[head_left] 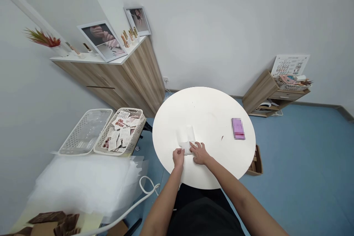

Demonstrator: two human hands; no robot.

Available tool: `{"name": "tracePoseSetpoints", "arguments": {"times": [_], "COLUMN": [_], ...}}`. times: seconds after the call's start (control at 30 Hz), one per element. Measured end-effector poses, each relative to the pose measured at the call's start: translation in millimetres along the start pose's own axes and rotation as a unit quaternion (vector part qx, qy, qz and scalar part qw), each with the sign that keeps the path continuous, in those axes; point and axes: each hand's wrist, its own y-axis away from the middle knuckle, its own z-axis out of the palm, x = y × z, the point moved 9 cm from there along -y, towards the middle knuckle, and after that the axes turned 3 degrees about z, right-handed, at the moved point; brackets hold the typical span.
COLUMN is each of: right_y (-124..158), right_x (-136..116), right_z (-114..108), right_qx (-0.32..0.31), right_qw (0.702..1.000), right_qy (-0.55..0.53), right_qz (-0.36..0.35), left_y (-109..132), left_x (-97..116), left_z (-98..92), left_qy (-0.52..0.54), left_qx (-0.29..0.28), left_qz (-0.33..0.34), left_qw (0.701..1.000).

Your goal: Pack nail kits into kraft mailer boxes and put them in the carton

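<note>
A thin white sheet (190, 132), which looks like packing foam, lies on the round white table (210, 107). Its near end is folded into a small packet (187, 148) between my hands. My left hand (178, 156) pinches the packet's left edge with thumb and fingers closed. Spread fingers of my right hand (200, 153) press on the packet's right side from above. Whatever may be inside the folds is hidden. To the right on the same table is a purple box (238, 129), blurred by pixels.
White baskets stand at the left, one with clear bags (88, 132), one with printed cards (124, 132). Nearer is a stack of translucent white sheets (83, 184), with a white hose (124, 215) beside it. A cardboard box (257, 162) sits on the floor right of the table.
</note>
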Motion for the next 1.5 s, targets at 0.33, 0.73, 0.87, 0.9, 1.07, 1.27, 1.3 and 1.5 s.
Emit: {"name": "tracePoseSetpoints", "arguments": {"times": [0.33, 0.73, 0.87, 0.9, 1.07, 1.27, 1.3, 1.5], "right_y": [-0.2, -7.0, -33.4, -38.1, -43.5, -37.0, -36.5, -32.7], "right_x": [9.8, 21.7, 10.1, 12.5, 34.1, 43.5, 45.6, 58.3], "right_z": [4.1, -44.5, -49.3, -45.7, -26.8, -26.3, -26.9, -43.8], "right_qx": [-0.007, 0.137, 0.095, 0.077, 0.050, 0.086, 0.085, 0.144], "right_qw": [0.997, 0.966, 0.980, 0.982, 0.983, 0.970, 0.967, 0.961], "right_qy": [-0.074, -0.219, -0.175, -0.171, -0.174, -0.222, -0.234, -0.224], "right_qz": [0.004, 0.030, 0.001, 0.006, 0.041, 0.044, 0.047, 0.075], "left_y": [36.4, 57.7, 51.1, 49.2, 40.0, 11.2, 5.8, -30.0], "left_x": [61.1, 65.1, 63.1, 62.1, 63.0, 81.6, 86.1, 112.9], "left_z": [31.6, 56.3, 62.1, 62.8, 61.7, 44.7, 42.6, 37.6], "left_qy": [-0.073, -0.376, -0.405, -0.410, -0.402, -0.321, -0.304, -0.234], "left_qx": [-0.075, -0.148, -0.152, -0.153, -0.173, -0.233, -0.254, -0.334], "left_qz": [0.204, 0.453, 0.461, 0.459, 0.449, 0.401, 0.391, 0.323], "left_qw": [0.973, 0.795, 0.775, 0.773, 0.779, 0.826, 0.831, 0.854]}}
